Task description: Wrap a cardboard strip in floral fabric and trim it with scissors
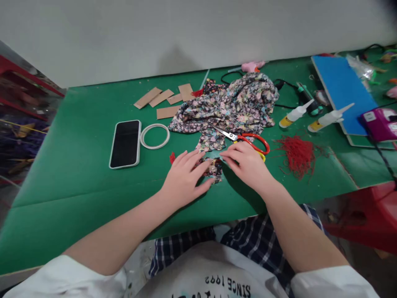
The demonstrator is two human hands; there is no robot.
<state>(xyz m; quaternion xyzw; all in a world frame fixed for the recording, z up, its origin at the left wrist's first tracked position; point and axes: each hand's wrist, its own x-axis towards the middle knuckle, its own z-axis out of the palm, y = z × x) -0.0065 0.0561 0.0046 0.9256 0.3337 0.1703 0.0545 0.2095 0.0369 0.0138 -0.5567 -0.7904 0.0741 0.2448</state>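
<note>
My left hand [184, 180] lies with fingers spread, its fingertips and thumb resting on a small floral cloth piece [216, 170]. At the right edge of that piece, my right hand [245, 163] has thumb and fingertips pinched together; what is between them is too small to make out. Directly beyond it lie scissors [252, 142] with red and yellow handles, blades pointing left onto a large crumpled floral cloth [229, 103]. A small red tassel [172, 157] sits just past my left fingertips. Part of the small piece is hidden under my fingers.
Left on the green table [93, 182] are a phone [125, 144] and a white ring [155, 136]. Cardboard strips [169, 112] lie behind. To the right are glue bottles [294, 115], red threads [297, 155] and a blue board [344, 91]. A pink glue gun [252, 66] lies near the wall.
</note>
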